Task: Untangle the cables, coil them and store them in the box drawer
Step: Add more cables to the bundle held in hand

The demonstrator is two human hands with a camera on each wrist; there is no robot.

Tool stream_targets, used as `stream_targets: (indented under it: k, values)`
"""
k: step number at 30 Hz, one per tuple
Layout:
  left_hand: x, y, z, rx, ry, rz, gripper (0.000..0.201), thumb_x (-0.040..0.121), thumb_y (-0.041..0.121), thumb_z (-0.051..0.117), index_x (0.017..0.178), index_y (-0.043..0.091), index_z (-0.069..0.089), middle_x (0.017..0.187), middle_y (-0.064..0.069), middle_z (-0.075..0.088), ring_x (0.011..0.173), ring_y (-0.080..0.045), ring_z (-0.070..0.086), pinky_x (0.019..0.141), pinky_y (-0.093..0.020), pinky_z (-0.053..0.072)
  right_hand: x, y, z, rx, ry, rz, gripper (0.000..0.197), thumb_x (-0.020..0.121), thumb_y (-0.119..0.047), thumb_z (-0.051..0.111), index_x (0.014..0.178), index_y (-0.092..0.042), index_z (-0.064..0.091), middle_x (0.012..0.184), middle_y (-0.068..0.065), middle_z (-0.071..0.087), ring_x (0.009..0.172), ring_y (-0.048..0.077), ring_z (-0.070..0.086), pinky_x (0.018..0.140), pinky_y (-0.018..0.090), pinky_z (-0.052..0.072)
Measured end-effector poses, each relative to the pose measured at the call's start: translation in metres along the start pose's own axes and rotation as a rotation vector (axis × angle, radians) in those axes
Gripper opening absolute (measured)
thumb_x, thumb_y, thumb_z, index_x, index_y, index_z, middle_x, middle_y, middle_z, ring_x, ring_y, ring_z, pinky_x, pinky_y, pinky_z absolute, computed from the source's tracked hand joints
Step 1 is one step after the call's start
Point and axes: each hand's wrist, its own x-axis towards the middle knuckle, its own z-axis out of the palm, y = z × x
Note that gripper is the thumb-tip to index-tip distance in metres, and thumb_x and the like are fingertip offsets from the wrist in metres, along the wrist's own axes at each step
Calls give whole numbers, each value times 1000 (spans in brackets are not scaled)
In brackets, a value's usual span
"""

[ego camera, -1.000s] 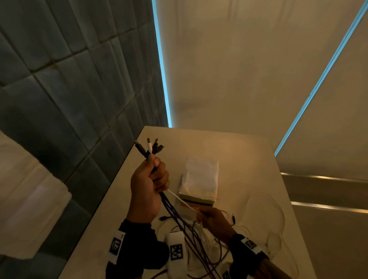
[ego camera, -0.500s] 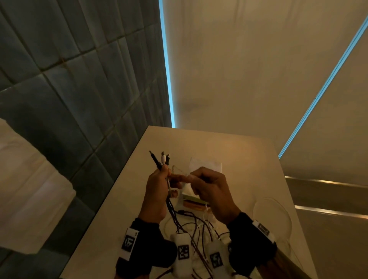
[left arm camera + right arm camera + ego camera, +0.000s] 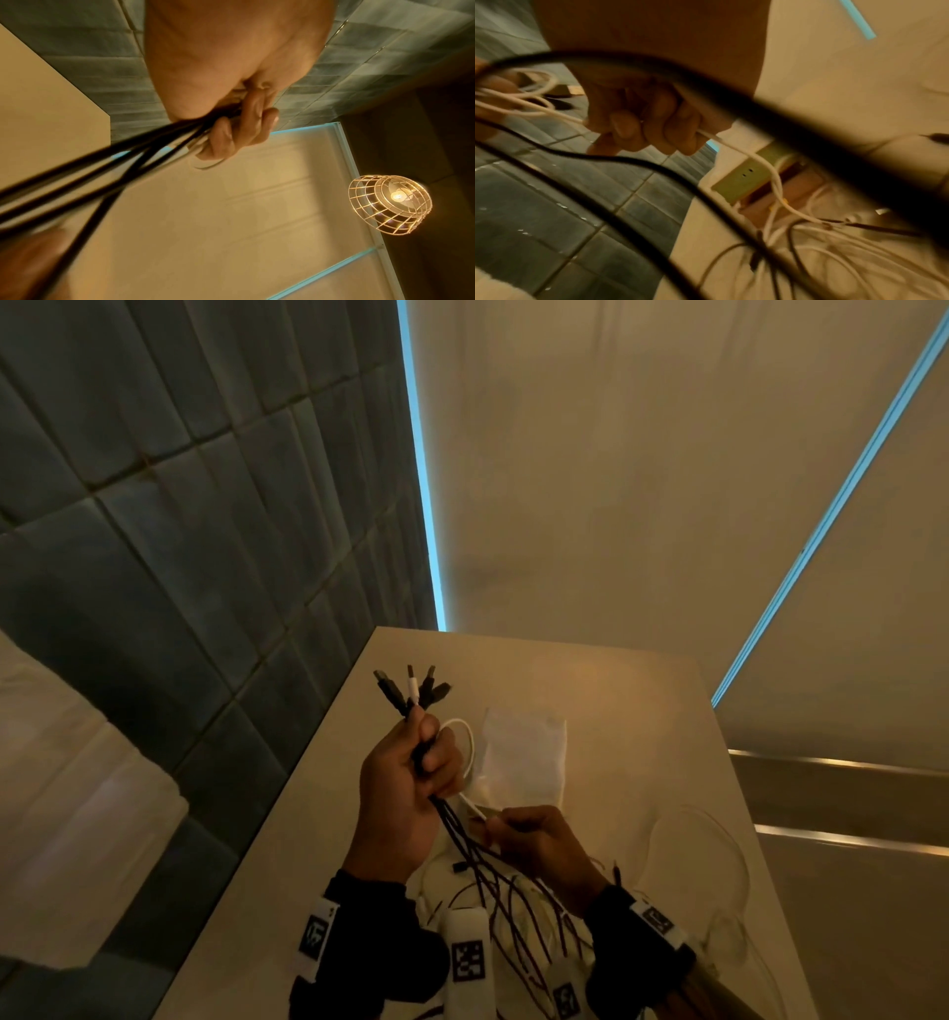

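Cords (image 3: 464,845), thin, round, in left hand (image 3: 400,793)

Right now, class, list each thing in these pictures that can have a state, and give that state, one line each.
Left hand: raised, gripping the bundle of cables.
Bundle of cables: plugs gathered upward, black strands hanging tangled.
Right hand: pinching the white cable.
White cable: looped beside the left hand, running to the right hand.
Box: on the table, drawer open.
Table: loose cables spread near the hands.
Lamp: lit.
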Motion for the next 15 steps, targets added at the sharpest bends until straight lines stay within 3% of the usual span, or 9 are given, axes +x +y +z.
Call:
stream_targets:
  k: [3, 7, 10, 13, 15]
  values:
    - [1, 1, -5, -29, -10, 27, 35, 99, 28, 35, 68, 17, 45, 50, 6, 31, 40, -5, 23, 47, -24, 16, 4, 26, -10, -77, 38, -37, 44, 80, -48, 69, 71, -4, 72, 76, 20, 62, 75, 23, 50, 71, 36, 40]
    - [0, 1, -2, 21, 14, 43, 31, 95, 30, 40, 68, 15, 44, 52, 4, 33, 40, -7, 22, 44, -23, 18, 3, 47, -17, -178, 63, -104, 32, 93, -21, 59, 64, -9, 66, 63, -10, 61, 60, 12, 46, 60, 23, 39]
    - [1, 6, -2, 34, 39, 54, 30, 93, 32, 41, 68, 17, 45, 54, 3, 38, 42, -8, 23, 44, -22, 20, 3, 59, -19, -208, 79, -95, 32, 94, -24, 54, 65, -19, 67, 59, -7, 55, 56, 10, 44, 57, 22, 38]
    - [1, 7, -2, 33, 52, 53, 31, 96, 32, 39, 69, 17, 44, 56, 2, 42, 43, -8, 24, 47, -23, 18, 4, 72, -23, -221, 83, -67, 28, 97, -20, 49, 83, -12, 71, 62, -4, 51, 57, 7, 45, 58, 24, 39]
    - [1, 6, -2, 36, 63, 51, 32, 98, 30, 36, 70, 17, 43, 58, 1, 46, 43, -8, 26, 48, -23, 19, 4, 75, -24, -255, 92, -38, 29, 95, -24, 48, 80, -15, 71, 63, -4, 50, 57, 6, 45, 58, 25, 39]
